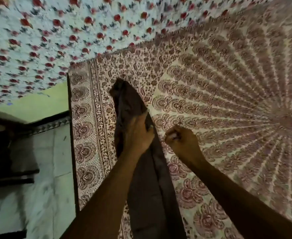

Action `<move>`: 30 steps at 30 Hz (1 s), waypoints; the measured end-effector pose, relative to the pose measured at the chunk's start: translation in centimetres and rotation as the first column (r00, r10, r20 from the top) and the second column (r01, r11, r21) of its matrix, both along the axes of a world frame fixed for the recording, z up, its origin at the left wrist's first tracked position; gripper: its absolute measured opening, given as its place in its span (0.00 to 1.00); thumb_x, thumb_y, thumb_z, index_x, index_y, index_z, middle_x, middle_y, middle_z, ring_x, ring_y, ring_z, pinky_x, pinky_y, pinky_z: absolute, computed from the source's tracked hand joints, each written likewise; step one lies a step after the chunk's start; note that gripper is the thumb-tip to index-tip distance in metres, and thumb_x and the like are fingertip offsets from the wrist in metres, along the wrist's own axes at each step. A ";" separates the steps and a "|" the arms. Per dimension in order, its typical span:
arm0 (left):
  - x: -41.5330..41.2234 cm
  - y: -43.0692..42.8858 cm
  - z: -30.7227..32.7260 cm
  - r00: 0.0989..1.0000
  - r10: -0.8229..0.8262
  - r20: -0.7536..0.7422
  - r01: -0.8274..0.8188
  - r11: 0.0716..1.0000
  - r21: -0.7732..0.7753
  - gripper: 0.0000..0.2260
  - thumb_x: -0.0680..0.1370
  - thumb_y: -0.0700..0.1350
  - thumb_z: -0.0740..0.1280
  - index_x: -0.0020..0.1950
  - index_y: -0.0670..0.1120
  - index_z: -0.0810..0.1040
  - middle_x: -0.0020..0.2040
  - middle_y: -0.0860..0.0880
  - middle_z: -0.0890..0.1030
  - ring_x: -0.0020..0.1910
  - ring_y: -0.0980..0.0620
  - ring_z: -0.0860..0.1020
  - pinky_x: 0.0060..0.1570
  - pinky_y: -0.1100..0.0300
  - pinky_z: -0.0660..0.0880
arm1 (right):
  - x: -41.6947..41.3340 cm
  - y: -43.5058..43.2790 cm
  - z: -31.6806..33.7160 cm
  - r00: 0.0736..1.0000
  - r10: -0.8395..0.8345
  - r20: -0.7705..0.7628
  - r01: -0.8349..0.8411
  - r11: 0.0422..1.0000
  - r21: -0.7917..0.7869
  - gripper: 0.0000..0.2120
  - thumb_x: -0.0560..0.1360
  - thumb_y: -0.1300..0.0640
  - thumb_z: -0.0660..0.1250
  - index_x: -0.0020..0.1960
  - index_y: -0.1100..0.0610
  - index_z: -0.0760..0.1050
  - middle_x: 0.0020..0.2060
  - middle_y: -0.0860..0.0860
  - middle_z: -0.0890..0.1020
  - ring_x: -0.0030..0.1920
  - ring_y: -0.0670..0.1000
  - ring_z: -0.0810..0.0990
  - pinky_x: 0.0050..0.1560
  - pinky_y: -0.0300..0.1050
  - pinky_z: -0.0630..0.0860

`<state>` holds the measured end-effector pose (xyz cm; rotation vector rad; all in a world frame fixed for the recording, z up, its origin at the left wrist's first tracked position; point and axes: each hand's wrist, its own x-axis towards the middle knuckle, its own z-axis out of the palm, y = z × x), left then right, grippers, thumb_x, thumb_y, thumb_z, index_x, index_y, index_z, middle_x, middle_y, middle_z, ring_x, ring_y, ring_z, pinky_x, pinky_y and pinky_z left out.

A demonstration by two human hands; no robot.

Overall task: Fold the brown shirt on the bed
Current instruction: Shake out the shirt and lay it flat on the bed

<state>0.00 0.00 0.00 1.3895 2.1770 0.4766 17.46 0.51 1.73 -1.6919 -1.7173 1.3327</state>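
Bed [228, 83] covered by patterned sheet. Shirt [129, 100] bunched lengthwise near left edge; folding judged barely begun. Shirt gripped by left hand [138, 133]; right hand [181, 138] fingers curled alongside, contents cannot be told.

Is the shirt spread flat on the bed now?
No, the shirt lies bunched in a long narrow strip on the bed, with the left hand on it.

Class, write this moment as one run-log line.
step: folding | shirt: bunched lengthwise on bed | left hand: grips shirt | right hand: curled beside shirt, hold unclear
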 end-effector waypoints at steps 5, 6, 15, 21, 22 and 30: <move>-1.4 5.1 -7.2 0.980 0.016 -0.196 -0.071 0.959 -0.275 0.31 0.80 0.50 0.69 0.81 0.60 0.60 0.84 0.42 0.44 0.80 0.30 0.50 0.73 0.30 0.60 | -1.7 1.2 -7.8 0.999 -0.037 0.021 0.039 0.994 -0.103 0.02 0.73 0.55 0.70 0.43 0.52 0.80 0.34 0.49 0.85 0.37 0.51 0.84 0.42 0.48 0.79; -2.2 4.9 -8.1 0.974 0.034 -0.224 -0.094 0.960 -0.263 0.32 0.79 0.47 0.70 0.80 0.57 0.61 0.83 0.40 0.48 0.79 0.30 0.55 0.70 0.31 0.65 | -2.3 1.5 -8.4 0.998 -0.050 0.026 0.052 0.993 -0.106 0.05 0.71 0.52 0.67 0.43 0.53 0.80 0.34 0.49 0.85 0.37 0.52 0.84 0.43 0.49 0.79; -14.5 -2.9 -7.8 0.495 0.850 0.181 -0.868 0.476 0.139 0.20 0.72 0.41 0.66 0.63 0.38 0.81 0.56 0.34 0.83 0.57 0.34 0.81 0.57 0.46 0.77 | -11.1 8.6 -11.1 0.998 -0.044 0.046 0.045 0.999 -0.005 0.04 0.76 0.62 0.69 0.50 0.55 0.79 0.42 0.48 0.82 0.42 0.44 0.79 0.45 0.36 0.73; -20.1 -2.4 -12.7 0.413 0.794 0.446 -0.849 0.513 -0.126 0.37 0.64 0.56 0.82 0.69 0.48 0.73 0.59 0.42 0.84 0.57 0.42 0.83 0.62 0.46 0.79 | -18.0 13.7 -13.0 0.994 -0.002 0.106 0.004 1.000 -0.016 0.26 0.77 0.45 0.62 0.70 0.59 0.75 0.60 0.62 0.82 0.61 0.63 0.81 0.65 0.55 0.76; -20.4 -1.8 -13.3 0.461 0.782 0.421 -0.819 0.557 -0.137 0.36 0.65 0.57 0.83 0.68 0.47 0.75 0.60 0.42 0.84 0.57 0.42 0.83 0.62 0.45 0.79 | -19.1 13.9 -12.1 0.992 0.086 0.092 -0.083 0.996 -0.035 0.20 0.80 0.48 0.65 0.67 0.59 0.78 0.58 0.60 0.84 0.59 0.60 0.82 0.62 0.49 0.77; -20.9 -2.6 -11.7 0.477 0.875 0.085 -0.873 0.483 -0.069 0.16 0.74 0.36 0.69 0.62 0.36 0.81 0.58 0.31 0.82 0.60 0.30 0.80 0.60 0.42 0.76 | -22.6 13.8 -12.0 0.985 0.073 -0.157 -0.092 0.989 -0.116 0.09 0.83 0.55 0.65 0.58 0.61 0.78 0.42 0.59 0.86 0.38 0.57 0.87 0.37 0.51 0.82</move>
